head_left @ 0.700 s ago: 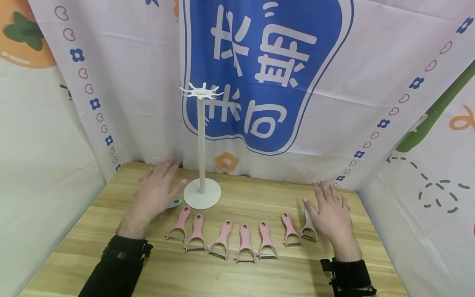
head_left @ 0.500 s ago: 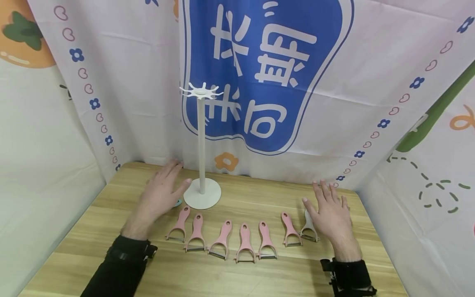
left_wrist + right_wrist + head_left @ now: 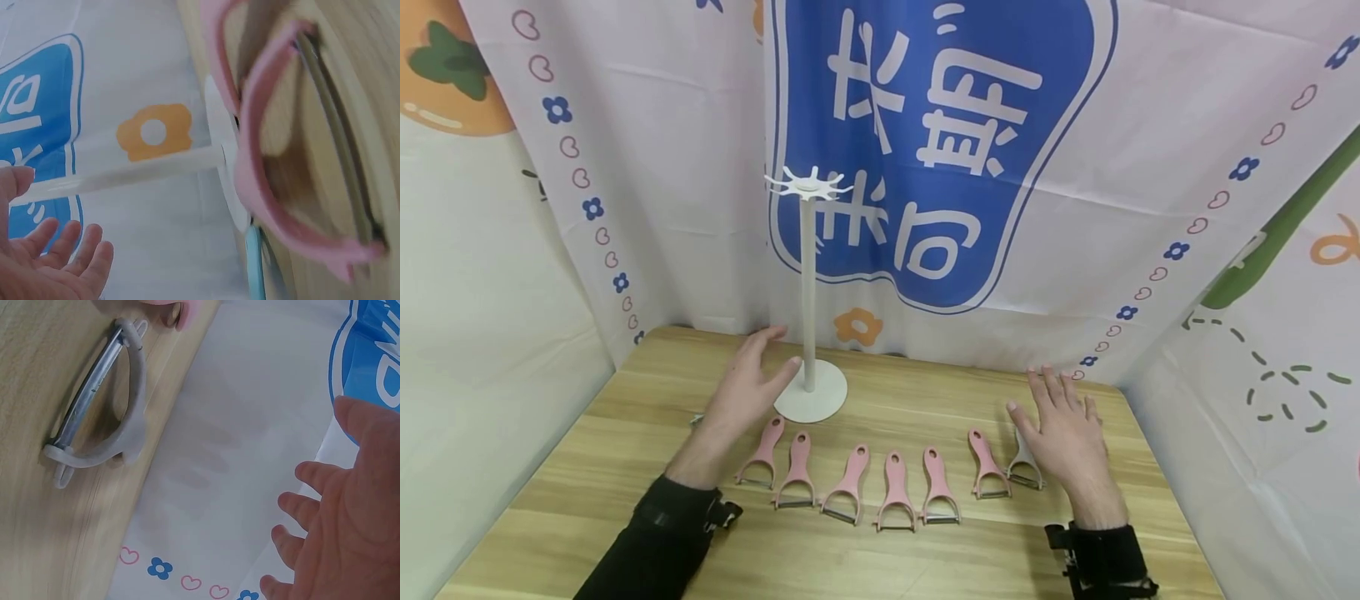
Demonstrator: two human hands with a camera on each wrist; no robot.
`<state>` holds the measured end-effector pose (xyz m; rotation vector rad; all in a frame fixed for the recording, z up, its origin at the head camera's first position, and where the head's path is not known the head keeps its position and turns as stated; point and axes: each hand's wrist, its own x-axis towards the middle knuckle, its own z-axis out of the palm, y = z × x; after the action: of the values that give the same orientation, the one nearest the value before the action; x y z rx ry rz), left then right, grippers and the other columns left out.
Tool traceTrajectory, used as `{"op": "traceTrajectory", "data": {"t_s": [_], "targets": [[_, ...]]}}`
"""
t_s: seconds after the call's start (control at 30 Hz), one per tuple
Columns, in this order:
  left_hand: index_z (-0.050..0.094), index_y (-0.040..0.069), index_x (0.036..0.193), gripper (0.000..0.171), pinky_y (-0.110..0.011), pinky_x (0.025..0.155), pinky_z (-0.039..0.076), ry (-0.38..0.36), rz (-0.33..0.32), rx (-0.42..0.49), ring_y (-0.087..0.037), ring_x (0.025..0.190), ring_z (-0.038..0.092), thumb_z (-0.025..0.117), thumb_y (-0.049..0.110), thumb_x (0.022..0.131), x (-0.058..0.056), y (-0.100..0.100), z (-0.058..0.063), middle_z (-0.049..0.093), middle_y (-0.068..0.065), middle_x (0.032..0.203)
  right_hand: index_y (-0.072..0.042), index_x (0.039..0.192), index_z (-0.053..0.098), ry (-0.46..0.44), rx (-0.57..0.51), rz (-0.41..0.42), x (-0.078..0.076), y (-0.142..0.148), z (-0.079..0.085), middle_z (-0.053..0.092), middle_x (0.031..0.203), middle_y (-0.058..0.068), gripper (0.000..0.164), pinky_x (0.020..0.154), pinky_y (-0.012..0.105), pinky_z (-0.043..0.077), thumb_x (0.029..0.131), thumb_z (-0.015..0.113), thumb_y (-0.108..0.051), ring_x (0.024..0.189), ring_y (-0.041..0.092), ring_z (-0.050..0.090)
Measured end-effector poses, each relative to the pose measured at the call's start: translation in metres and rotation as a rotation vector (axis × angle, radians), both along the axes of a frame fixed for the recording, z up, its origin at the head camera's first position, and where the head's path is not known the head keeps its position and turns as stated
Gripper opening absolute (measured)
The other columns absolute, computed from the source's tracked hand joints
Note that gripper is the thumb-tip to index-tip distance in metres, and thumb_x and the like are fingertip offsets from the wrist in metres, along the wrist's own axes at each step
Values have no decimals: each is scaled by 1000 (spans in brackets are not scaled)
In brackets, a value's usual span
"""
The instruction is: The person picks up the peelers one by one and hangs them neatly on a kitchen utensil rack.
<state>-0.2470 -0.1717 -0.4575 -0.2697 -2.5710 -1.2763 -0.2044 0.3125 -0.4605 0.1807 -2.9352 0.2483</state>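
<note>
My left hand [image 3: 741, 404] is held over the table's left side with thumb and fingers spread, the thumb overlapping the white stand's round base [image 3: 823, 400]. Nothing is in its grasp. Beneath it lies a light-blue peeler [image 3: 255, 262], mostly hidden in the head view. Several pink Y-shaped peelers, among them a left-hand one [image 3: 767, 446] and a middle one [image 3: 895, 479], lie in a row with handles pointing away. At the right, my empty right hand [image 3: 1067, 442] stretches its fingers beside a grey peeler [image 3: 136, 415], covering part of its handle in the head view.
The white stand's pole [image 3: 808, 292] rises to a ring of hooks [image 3: 808, 185] with nothing hanging on it. A printed cloth [image 3: 715, 208] hangs behind the wooden table [image 3: 970, 558], and white cloth sides enclose it left and right.
My left hand has moved right toward the stand, turning with its thumb apart, and a bit of the blue peeler now shows left of the wrist. The right hand has shifted slightly left.
</note>
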Motion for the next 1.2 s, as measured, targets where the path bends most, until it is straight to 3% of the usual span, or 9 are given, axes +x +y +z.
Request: {"op": "traceTrajectory", "data": {"t_s": [0.3,0.47,0.7,0.97,1.13,1.2], "targets": [[39,3,155,64,-49,111,46,-87,-99,257,-39,139,47,67,22,101,-17,11,4,44,-18,156,-11,166,20,-11,6,8,0,0,0,13,171,20,85,120,73,1,104,32,-68,155,46,8],[40,3,154,61,-48,107,51,-141,-124,308,-40,137,50,67,19,101,-31,16,5,47,-20,152,-13,167,18,-19,6,10,0,0,-1,15,171,20,85,120,73,2,104,34,-68,155,46,9],[46,6,147,53,-52,106,50,-194,-92,293,-37,133,53,67,21,100,-44,21,8,54,-18,142,-12,167,19,-10,4,20,-2,0,-3,18,170,21,84,119,74,5,104,39,-65,154,46,13],[51,6,137,37,-56,106,49,-196,-76,219,-40,128,55,61,21,105,-52,23,5,57,-18,136,-10,161,36,-38,-48,13,-4,2,-6,37,162,23,75,108,77,32,104,49,-58,140,52,39],[53,5,129,27,-55,101,53,-163,-73,158,-39,123,60,59,16,105,-58,24,4,61,-19,128,-8,160,36,-86,-116,3,-5,3,-6,40,158,27,78,107,74,36,104,44,-61,137,53,42],[53,6,128,25,-54,100,54,-158,-78,144,-38,120,61,58,15,105,-59,25,5,62,-18,125,-5,158,39,-98,-144,-1,-5,4,-7,44,154,29,73,108,71,38,105,49,-55,135,51,45]]}}
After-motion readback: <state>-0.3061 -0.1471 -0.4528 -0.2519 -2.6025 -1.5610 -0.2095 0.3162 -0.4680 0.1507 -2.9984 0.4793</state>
